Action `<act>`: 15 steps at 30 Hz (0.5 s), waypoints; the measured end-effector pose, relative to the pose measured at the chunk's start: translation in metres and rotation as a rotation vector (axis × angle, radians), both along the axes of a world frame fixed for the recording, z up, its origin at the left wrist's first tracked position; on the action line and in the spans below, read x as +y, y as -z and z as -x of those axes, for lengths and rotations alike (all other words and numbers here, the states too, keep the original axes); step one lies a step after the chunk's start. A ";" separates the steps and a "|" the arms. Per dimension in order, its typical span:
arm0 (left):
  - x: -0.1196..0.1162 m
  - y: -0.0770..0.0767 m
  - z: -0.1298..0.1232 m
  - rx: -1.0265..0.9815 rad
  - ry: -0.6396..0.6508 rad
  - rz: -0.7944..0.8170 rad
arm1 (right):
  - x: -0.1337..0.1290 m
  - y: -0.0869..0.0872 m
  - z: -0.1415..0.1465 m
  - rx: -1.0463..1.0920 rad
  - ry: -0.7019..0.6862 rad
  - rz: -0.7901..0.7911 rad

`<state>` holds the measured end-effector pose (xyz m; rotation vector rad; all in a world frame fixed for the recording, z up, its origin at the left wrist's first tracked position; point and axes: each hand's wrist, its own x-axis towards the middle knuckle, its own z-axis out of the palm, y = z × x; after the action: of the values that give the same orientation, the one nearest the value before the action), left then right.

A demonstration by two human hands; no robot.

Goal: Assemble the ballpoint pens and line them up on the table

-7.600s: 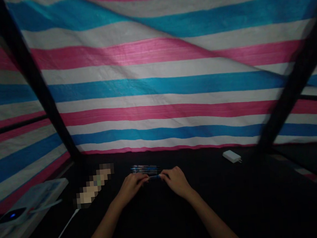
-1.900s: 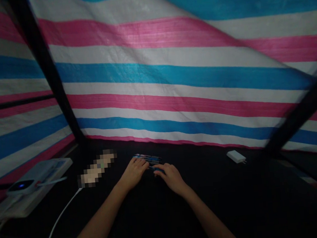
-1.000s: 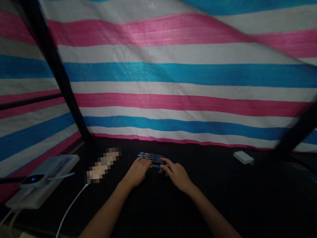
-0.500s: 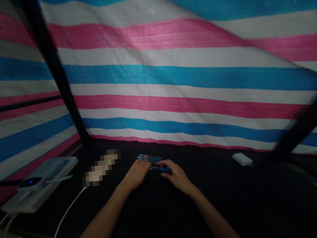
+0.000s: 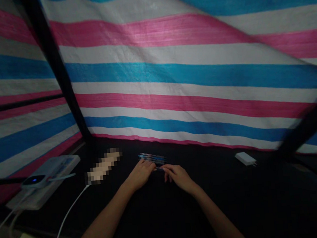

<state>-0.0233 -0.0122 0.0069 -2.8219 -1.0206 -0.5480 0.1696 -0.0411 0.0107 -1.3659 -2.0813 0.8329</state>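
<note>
Several slim pens (image 5: 154,157) with blue and dark markings lie side by side on the black tabletop (image 5: 161,215), just beyond my hands. A thin, pale bluish pen (image 5: 159,168) spans the gap between my hands. My left hand (image 5: 141,174) is closed on its left end, with the knuckles close to the row of pens. At the other end, my right hand (image 5: 179,176) pinches it between thumb and fingers, the lower fingers hanging loosely. The fingers cover both ends of this pen, and dim light hides its details.
A white charger plug (image 5: 245,158) lies to the right. On the left are a blurred-out object (image 5: 104,166) with a white cable (image 5: 68,215) and a pale box (image 5: 29,199) carrying a device with a lit display (image 5: 34,180). Striped sheeting (image 5: 173,95) hangs behind the table.
The blue part seen at my right hand is out of sight. My right fingers have shifted into a pinch on the thin pen, and the view has moved slightly.
</note>
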 end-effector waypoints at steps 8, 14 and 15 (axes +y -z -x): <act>-0.001 -0.001 0.001 0.024 -0.002 -0.007 | 0.000 -0.001 0.000 -0.020 0.055 -0.028; 0.002 -0.002 0.003 0.003 -0.036 0.008 | -0.002 -0.004 -0.002 -0.066 0.113 -0.274; 0.003 -0.002 0.003 -0.009 -0.045 0.009 | -0.003 -0.004 -0.002 -0.062 0.093 -0.260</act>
<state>-0.0266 -0.0096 0.0087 -2.7989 -1.0879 -0.5535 0.1714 -0.0437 0.0150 -1.3474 -2.0707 0.4675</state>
